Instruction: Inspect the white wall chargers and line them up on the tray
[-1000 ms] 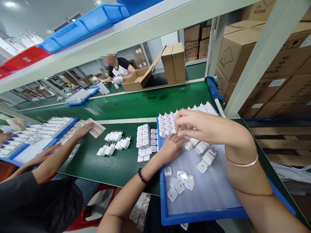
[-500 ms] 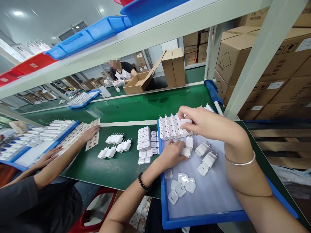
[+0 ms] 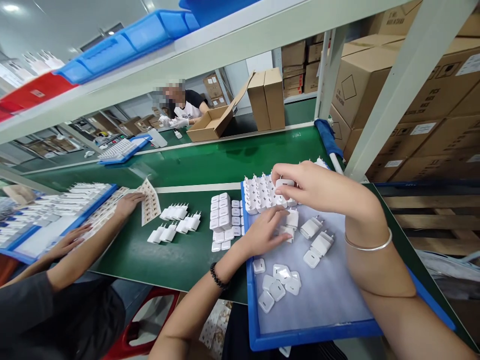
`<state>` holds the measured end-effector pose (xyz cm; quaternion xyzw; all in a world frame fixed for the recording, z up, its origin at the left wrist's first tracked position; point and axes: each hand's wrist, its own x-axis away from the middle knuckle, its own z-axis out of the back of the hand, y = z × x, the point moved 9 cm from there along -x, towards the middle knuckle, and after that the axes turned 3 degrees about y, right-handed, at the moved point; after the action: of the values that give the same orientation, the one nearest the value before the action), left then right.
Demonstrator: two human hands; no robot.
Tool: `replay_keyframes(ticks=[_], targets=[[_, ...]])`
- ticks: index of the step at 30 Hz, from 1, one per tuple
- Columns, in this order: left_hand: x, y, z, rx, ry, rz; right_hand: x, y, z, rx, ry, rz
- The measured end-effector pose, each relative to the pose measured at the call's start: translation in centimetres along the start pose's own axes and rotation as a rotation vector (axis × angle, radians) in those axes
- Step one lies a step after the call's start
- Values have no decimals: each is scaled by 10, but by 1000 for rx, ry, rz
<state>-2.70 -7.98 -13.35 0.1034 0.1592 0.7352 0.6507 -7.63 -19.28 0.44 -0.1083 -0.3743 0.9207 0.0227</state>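
My right hand (image 3: 305, 187) pinches a white charger (image 3: 285, 183) between thumb and fingers, its face with a small slot turned up. It hangs over the rows of upright chargers (image 3: 258, 192) at the back of the blue tray (image 3: 311, 341). My left hand (image 3: 264, 231) is open, fingers apart, beside a pair of white chargers (image 3: 291, 220) that it partly covers. To the right lie more two-pin chargers (image 3: 311, 227), one with a white square cap (image 3: 311, 258) at its end. Loose white caps (image 3: 277, 290) are scattered nearer the tray's front.
White blocks (image 3: 220, 212) are stacked left of the tray, near several two-pin chargers (image 3: 168, 232). A co-worker's hand (image 3: 129, 202) rests on a sticker sheet (image 3: 150, 202) at left. A shelf beam (image 3: 225, 47) crosses above; cartons (image 3: 420, 120) stand right.
My left hand has lifted slightly and spread its fingers away from the paired chargers. My right hand still holds its charger in nearly the same spot. The co-worker's sticker sheet has tilted up.
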Motion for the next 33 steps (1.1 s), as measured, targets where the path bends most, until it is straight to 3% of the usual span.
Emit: replay_keyframes(ticks=[2, 5, 7, 10, 12, 16, 20, 23, 26, 33], targets=[[-4, -1, -3, 71, -16, 97, 0, -1, -1, -5, -3, 17], [-1, -2, -23, 71, -88, 273, -2, 0, -2, -28, -6, 37], [2, -1, -31, 101, -101, 314, -4, 3, -5, -31, -36, 55], [7, -7, -26, 196, -92, 328, -6, 11, -16, 10, -156, 54], [12, -12, -14, 458, -74, 329, -5, 17, -21, 31, -225, 47], [27, -12, 13, 1307, 42, 337, 4, 17, -25, 7, -332, 87], [43, -2, 24, 1651, 196, 322, 10, 3, -34, -80, -415, 147], [49, 6, 24, 1743, 291, 316, 11, -18, -46, -248, -502, 237], [54, 8, 31, 1746, 376, 310, 7, -27, -51, -282, -497, 256], [62, 8, 36, 1690, 375, 353, 8, -21, -51, -255, -512, 147]])
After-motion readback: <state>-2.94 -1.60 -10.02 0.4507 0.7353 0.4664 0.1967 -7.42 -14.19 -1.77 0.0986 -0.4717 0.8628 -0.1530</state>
